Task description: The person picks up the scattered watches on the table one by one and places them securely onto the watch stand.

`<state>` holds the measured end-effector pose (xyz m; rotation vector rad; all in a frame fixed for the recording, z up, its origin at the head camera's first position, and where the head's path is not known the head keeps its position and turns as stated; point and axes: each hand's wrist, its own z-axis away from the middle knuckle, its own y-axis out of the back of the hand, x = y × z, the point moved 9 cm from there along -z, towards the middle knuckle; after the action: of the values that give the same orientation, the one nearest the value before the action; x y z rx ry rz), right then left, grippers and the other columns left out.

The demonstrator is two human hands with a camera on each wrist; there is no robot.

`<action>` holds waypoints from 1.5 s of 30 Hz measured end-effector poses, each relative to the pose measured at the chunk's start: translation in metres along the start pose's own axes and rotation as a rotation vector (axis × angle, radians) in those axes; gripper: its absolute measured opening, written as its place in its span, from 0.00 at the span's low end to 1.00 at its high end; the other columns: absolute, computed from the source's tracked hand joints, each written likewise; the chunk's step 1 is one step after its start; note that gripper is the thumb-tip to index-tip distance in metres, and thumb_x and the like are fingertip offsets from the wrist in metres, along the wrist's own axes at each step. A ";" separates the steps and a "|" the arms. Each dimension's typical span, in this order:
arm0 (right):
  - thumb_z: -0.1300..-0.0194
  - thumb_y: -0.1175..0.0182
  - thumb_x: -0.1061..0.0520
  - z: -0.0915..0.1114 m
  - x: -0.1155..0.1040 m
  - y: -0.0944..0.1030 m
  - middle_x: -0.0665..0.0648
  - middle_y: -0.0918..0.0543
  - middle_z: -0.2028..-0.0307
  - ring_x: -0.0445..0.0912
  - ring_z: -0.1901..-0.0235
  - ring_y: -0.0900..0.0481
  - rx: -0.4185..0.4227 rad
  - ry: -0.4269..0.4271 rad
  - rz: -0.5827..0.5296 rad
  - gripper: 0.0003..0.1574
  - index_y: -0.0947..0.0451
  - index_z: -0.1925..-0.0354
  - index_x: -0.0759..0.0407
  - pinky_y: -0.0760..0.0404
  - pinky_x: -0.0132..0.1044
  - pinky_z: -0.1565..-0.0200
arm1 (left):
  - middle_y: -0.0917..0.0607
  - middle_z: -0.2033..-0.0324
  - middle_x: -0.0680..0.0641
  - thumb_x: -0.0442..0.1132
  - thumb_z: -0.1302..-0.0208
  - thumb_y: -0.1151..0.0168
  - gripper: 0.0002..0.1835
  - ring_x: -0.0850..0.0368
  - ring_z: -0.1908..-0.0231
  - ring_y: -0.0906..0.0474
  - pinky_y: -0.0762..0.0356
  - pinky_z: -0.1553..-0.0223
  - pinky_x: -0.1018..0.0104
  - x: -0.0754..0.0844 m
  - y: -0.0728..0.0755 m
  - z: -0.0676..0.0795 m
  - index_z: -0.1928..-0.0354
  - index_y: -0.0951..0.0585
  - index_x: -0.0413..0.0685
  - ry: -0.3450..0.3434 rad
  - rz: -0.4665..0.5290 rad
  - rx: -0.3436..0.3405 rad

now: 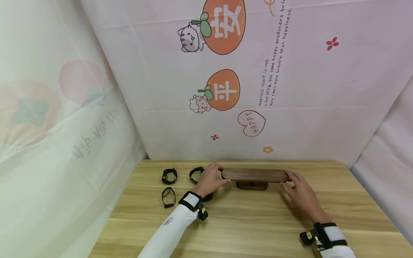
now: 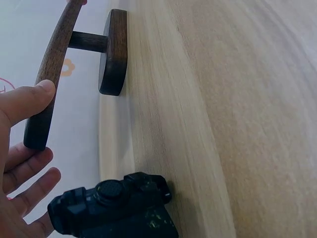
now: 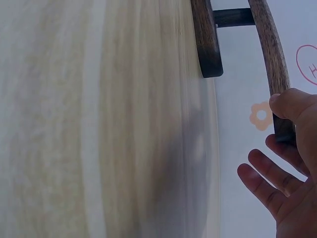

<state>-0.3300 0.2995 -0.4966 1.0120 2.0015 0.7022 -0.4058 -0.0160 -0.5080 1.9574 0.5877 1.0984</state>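
A dark brown wooden T-bar display stand (image 1: 255,175) stands toward the back of the table, its long bar running sideways above a short post and an oblong base (image 2: 118,52). At the bar's left end, my left hand (image 1: 210,180) grips it between thumb and fingers; the thumb (image 2: 34,101) lies on the near face. My right hand (image 1: 302,195) pinches the other end, thumb in front and index finger behind, with the remaining fingers (image 3: 270,176) spread loosely below. A chunky black watch (image 2: 111,206) lies close to my left hand, partly hidden by the wrist in the head view.
Further left on the wooden table (image 1: 258,222) lie a black watch (image 1: 165,176), a thinner dark watch (image 1: 169,205) and another black one (image 1: 193,171) partly behind my left hand. A printed white cloth (image 1: 180,129) hangs along the back edge, with more cloth at both sides.
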 end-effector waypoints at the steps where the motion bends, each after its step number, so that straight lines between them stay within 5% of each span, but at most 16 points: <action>1: 0.40 0.33 0.59 0.000 0.000 -0.001 0.70 0.25 0.47 0.59 0.58 0.23 -0.001 0.000 -0.002 0.37 0.32 0.36 0.67 0.18 0.51 0.69 | 0.24 0.49 0.58 0.67 0.44 0.38 0.32 0.57 0.46 0.28 0.23 0.47 0.59 0.000 0.000 0.000 0.44 0.25 0.57 0.002 0.005 -0.002; 35: 0.40 0.33 0.57 -0.006 -0.010 -0.015 0.68 0.24 0.47 0.59 0.62 0.21 -0.026 0.012 -0.025 0.38 0.33 0.34 0.64 0.17 0.50 0.69 | 0.24 0.48 0.55 0.63 0.46 0.34 0.30 0.57 0.45 0.30 0.24 0.46 0.58 -0.013 0.019 0.017 0.46 0.24 0.56 0.065 0.081 0.026; 45: 0.39 0.34 0.55 -0.007 -0.011 -0.017 0.67 0.24 0.48 0.58 0.59 0.22 -0.060 0.002 -0.012 0.38 0.33 0.34 0.65 0.18 0.52 0.67 | 0.26 0.42 0.51 0.62 0.41 0.37 0.33 0.56 0.42 0.31 0.26 0.43 0.56 -0.012 0.018 0.022 0.38 0.27 0.55 0.042 0.005 0.000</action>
<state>-0.3384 0.2800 -0.5009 0.9634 1.9747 0.7531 -0.3926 -0.0441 -0.5059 1.9404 0.6058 1.1445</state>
